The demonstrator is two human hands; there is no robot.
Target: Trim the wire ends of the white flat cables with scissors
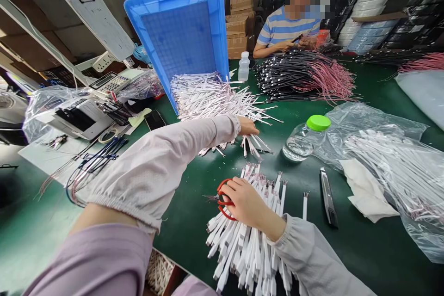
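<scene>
My left hand reaches out to a heap of white flat cable pieces spilling from a tilted blue crate, its fingers closed among several of them. My right hand grips red-handled scissors and rests on a second pile of white cable pieces lying near the table's front edge. Both arms wear pale sleeves.
A clear bottle with a green cap lies on the green table. A utility knife, plastic bags of cables, a calculator and a printer are around. Across the table another person handles black and pink wires.
</scene>
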